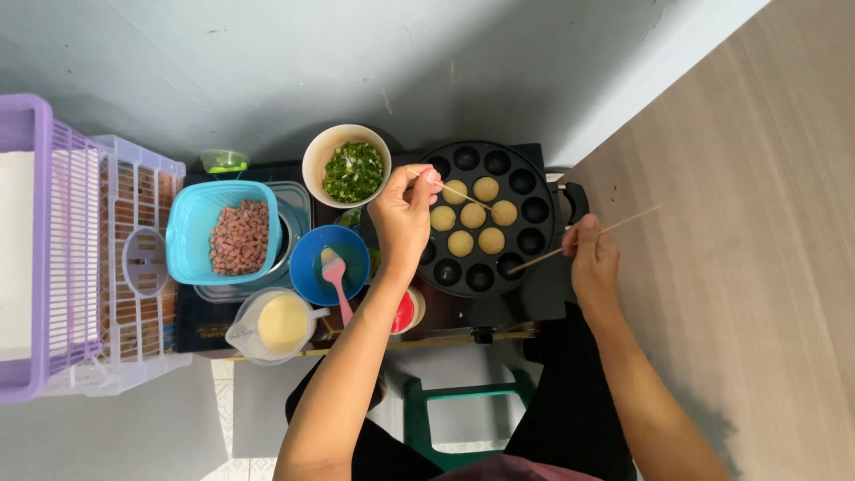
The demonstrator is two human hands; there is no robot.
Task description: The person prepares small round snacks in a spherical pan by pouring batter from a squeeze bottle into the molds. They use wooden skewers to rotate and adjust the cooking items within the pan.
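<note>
1. At far left, a purple slatted plastic basket (pixel 53 267) stands on the floor, well apart from the cooking.
2. Right of centre, a round black moulded pan (pixel 488 216) sits on a dark stand; six golden batter balls (pixel 473 216) fill its middle wells, the outer wells bare.
3. Beside the basket, a turquoise tub (pixel 191 233) holds pink diced meat.
4. Behind the left hand, a cream bowl (pixel 346 165) holds chopped greens.
5. Just left of the pan, a blue bowl (pixel 329 264) carries a pink brush (pixel 336 281); a clear jug (pixel 272 325) of pale batter stands in front of it.
6. Left hand (pixel 405 209), fingers pinched together on a thin wooden skewer (pixel 465 195), hovers over the pan's left edge and hides the wells there; the tip meets a ball.
7. Right hand (pixel 594 258), fingers closed on a second skewer (pixel 583 240), rests at the pan's right rim, the tip reaching a lower right well.
</note>
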